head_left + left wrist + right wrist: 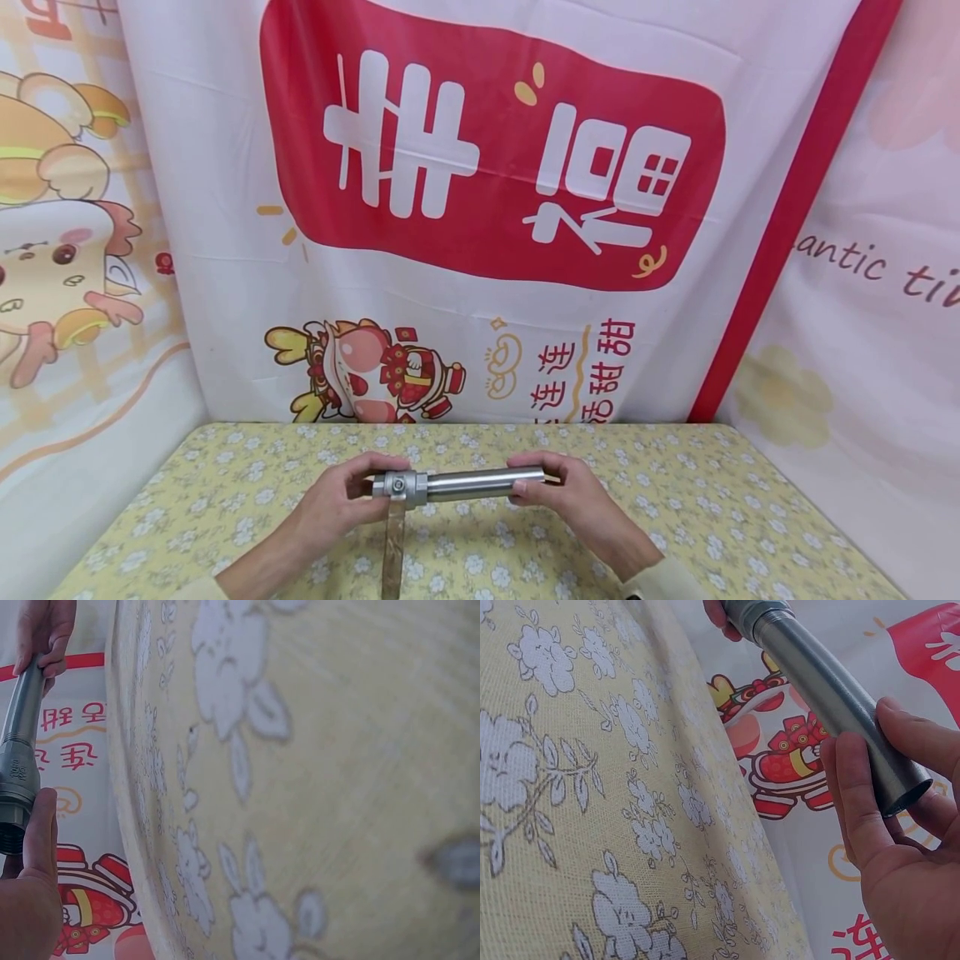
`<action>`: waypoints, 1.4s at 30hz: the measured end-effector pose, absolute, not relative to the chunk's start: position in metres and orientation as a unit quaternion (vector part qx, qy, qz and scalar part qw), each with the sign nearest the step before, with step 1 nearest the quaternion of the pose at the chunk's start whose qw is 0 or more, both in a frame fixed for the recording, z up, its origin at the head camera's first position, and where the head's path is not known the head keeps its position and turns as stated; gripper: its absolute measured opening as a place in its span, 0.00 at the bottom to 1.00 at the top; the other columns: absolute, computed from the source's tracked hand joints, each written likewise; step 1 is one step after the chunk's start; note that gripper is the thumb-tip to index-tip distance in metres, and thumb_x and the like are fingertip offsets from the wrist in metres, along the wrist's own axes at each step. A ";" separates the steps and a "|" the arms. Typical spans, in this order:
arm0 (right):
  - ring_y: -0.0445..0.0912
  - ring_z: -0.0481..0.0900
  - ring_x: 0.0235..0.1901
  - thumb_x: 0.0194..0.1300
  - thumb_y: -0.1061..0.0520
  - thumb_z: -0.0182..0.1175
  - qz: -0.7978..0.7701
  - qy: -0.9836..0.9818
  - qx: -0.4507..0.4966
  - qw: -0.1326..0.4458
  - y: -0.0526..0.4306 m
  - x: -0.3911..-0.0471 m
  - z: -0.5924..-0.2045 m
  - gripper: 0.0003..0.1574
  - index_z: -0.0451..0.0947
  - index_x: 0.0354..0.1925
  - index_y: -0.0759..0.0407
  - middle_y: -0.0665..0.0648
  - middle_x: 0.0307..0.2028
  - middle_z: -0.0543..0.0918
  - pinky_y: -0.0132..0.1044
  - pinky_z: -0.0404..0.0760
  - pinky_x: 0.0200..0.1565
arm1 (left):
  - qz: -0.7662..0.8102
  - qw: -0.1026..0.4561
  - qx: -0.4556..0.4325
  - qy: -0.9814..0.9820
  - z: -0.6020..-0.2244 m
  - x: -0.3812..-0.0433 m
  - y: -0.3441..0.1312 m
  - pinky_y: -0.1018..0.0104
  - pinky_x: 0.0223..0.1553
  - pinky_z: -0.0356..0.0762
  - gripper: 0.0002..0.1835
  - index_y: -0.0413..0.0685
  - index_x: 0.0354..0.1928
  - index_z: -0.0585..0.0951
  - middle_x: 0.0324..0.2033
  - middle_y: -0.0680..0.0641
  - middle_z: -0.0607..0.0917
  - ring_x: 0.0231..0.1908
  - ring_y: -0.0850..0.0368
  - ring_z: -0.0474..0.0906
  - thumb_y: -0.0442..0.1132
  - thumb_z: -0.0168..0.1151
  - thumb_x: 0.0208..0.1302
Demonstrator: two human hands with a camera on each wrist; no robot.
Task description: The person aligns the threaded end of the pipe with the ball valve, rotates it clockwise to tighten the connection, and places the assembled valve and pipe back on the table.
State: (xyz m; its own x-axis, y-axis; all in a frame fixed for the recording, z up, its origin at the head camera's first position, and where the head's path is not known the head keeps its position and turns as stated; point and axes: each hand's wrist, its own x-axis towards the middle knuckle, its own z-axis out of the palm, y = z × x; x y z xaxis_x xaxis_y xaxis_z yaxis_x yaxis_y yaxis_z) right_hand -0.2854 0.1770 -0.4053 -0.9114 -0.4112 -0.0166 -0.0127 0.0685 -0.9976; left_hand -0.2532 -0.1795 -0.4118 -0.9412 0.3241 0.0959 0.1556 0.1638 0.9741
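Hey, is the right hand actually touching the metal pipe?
Touching. The right wrist view shows it plainly: the fingers of the right hand lie against the metal pipe near its open end.

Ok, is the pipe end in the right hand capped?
No, in the right wrist view the pipe is open and hollow at its end by the right hand.

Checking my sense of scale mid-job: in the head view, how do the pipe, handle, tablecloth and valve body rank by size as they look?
1. Tablecloth
2. Pipe
Valve body and handle: too close to rank; the handle reaches the picture's bottom edge, perhaps cut off.
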 end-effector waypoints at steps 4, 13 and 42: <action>0.48 0.89 0.52 0.74 0.54 0.72 -0.667 0.715 -0.145 0.149 0.176 -0.285 -0.406 0.26 0.83 0.65 0.65 0.65 0.59 0.86 0.53 0.86 0.63 | 0.626 0.064 0.162 0.760 -0.413 -0.253 -0.180 0.58 0.49 0.88 0.24 0.41 0.68 0.81 0.65 0.36 0.83 0.52 0.47 0.82 0.38 0.70 0.73; 0.48 0.90 0.52 0.75 0.53 0.71 -0.665 0.717 -0.141 0.150 0.176 -0.286 -0.406 0.27 0.83 0.65 0.66 0.62 0.58 0.87 0.44 0.89 0.58 | 0.625 0.061 0.174 0.758 -0.414 -0.254 -0.181 0.60 0.49 0.88 0.25 0.39 0.68 0.81 0.66 0.33 0.82 0.52 0.47 0.82 0.38 0.71 0.72; 0.46 0.87 0.50 0.74 0.53 0.72 -0.661 0.729 -0.132 0.118 0.174 -0.284 -0.406 0.24 0.84 0.61 0.64 0.57 0.54 0.87 0.44 0.88 0.56 | 0.626 0.063 0.167 0.759 -0.414 -0.252 -0.177 0.60 0.49 0.88 0.25 0.39 0.67 0.81 0.68 0.33 0.81 0.54 0.47 0.83 0.37 0.71 0.71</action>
